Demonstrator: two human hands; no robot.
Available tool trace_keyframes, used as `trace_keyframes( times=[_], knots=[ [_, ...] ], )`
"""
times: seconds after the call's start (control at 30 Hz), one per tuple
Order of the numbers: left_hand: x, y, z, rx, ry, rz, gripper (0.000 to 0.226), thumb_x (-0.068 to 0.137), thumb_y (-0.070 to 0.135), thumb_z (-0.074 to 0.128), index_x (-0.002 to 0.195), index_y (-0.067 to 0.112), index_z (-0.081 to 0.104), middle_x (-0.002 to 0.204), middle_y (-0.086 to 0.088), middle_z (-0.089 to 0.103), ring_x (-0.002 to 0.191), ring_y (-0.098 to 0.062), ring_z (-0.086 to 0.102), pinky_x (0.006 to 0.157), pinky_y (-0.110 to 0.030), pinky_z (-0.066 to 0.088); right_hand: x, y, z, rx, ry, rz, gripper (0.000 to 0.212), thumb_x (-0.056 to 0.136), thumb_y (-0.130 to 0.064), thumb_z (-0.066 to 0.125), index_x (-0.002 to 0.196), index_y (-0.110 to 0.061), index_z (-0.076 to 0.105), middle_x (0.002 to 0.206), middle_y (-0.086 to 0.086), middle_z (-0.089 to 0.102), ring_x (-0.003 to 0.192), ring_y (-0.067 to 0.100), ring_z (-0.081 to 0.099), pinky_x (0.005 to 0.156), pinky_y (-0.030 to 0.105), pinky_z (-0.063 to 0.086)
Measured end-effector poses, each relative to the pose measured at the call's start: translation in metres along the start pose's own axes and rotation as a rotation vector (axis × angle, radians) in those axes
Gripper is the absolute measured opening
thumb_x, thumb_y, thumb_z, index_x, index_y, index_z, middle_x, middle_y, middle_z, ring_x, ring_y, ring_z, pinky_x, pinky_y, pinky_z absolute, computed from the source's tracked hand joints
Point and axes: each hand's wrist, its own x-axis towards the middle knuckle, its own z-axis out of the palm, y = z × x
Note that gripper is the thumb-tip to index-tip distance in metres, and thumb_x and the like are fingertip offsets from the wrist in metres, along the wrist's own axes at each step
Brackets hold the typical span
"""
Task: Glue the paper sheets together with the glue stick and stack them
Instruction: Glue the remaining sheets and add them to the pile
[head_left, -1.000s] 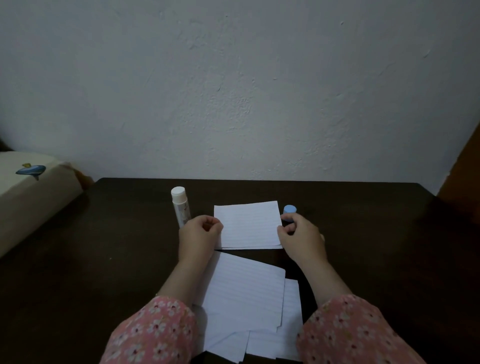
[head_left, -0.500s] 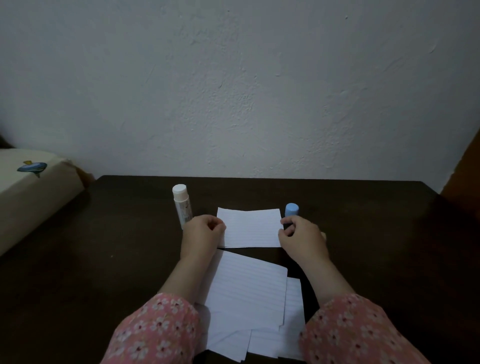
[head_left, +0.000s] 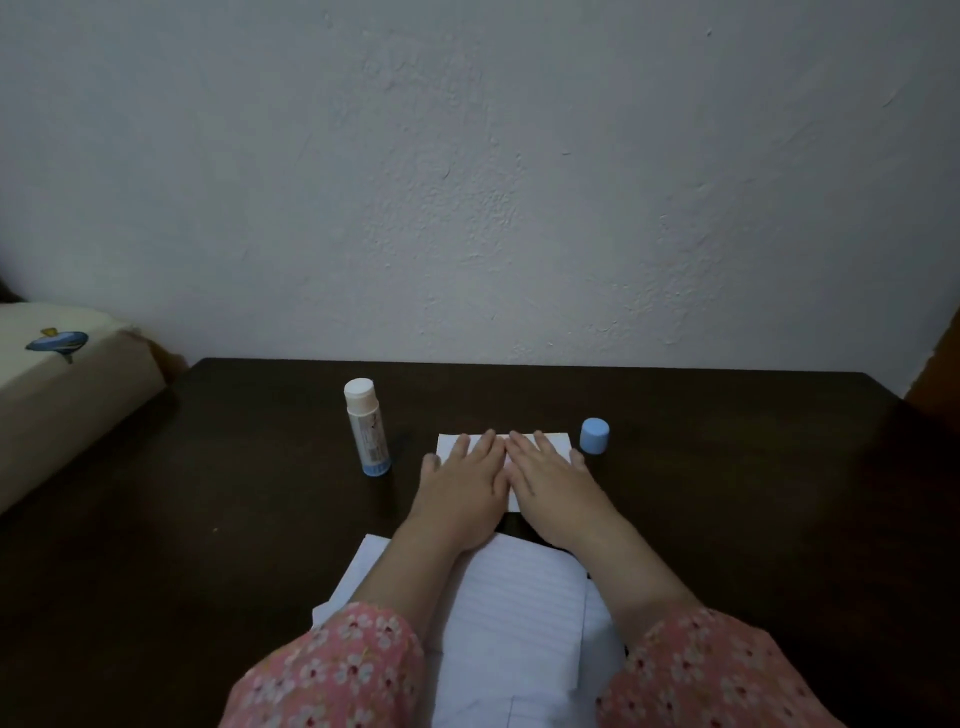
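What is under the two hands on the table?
Both hands, left and right, lie flat on a white sheet. Only its far edge and a near strip show; the rest, and any sheet beneath, is covered.

hands flattened on the sheet

left hand (head_left: 460, 480) and right hand (head_left: 550, 480), earlier pinching the side edges of the small paper sheet (head_left: 556, 440), now lie side by side with straight fingers on top of it, left of the blue cap (head_left: 594, 435).
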Motion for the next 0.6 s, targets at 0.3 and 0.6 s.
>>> trace_keyframes(
  times=[0.3, 0.6],
  knots=[
    [-0.004, -0.002, 0.005, -0.007, -0.012, -0.179, 0.062, 0.099, 0.052, 0.017, 0.153, 0.026, -0.001, 0.16, 0.006, -0.008, 0.147, -0.014, -0.006, 0.114, -0.056, -0.002, 0.0, -0.009, 0.007, -0.019, 0.007, 0.175, 0.054, 0.103, -0.034, 0.016, 0.155, -0.028, 0.0, 0.162, -0.008, -0.009, 0.149, 0.015, -0.009, 0.117, 0.051, -0.001],
    [-0.002, 0.0, 0.005, 0.013, -0.005, -0.312, 0.076, 0.094, 0.063, 0.017, 0.152, 0.018, -0.003, 0.161, 0.0, -0.007, 0.147, -0.017, -0.006, 0.115, -0.054, -0.002, -0.003, -0.012, 0.009, 0.066, 0.046, 0.364, 0.065, 0.101, -0.043, 0.02, 0.155, -0.017, -0.004, 0.162, 0.0, -0.009, 0.148, 0.017, -0.011, 0.117, 0.051, -0.006]
  ],
)
